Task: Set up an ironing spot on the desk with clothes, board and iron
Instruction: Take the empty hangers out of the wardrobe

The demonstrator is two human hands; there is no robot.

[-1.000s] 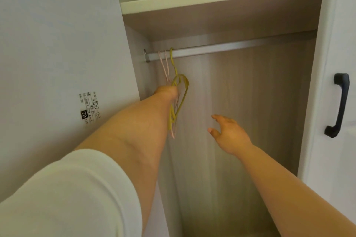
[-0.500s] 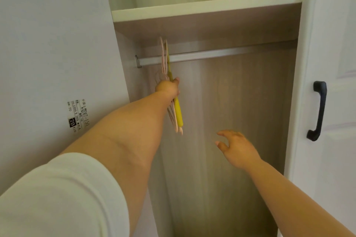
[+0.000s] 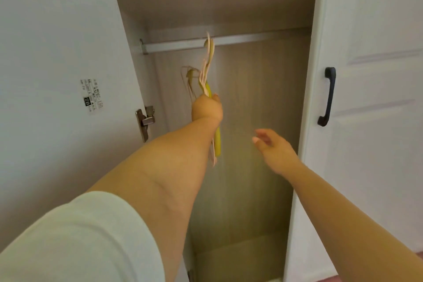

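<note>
Our left hand (image 3: 207, 107) is clenched round a bunch of hangers (image 3: 207, 75), pink ones and a yellow one, gripping them about mid-length. Their long axis runs nearly upright: the hooks point up from the fist toward the rod (image 3: 229, 41) and appear to sit at or just in front of it; we cannot tell whether they are on it. The lower ends trail below the wrist. Our right hand (image 3: 274, 151) hangs empty, fingers loosely spread, lower and to the right, apart from the hangers. The left is plainly nearer, so we judge any lift off the rod falls to it. No clothes, board or iron show inside this wardrobe.
</note>
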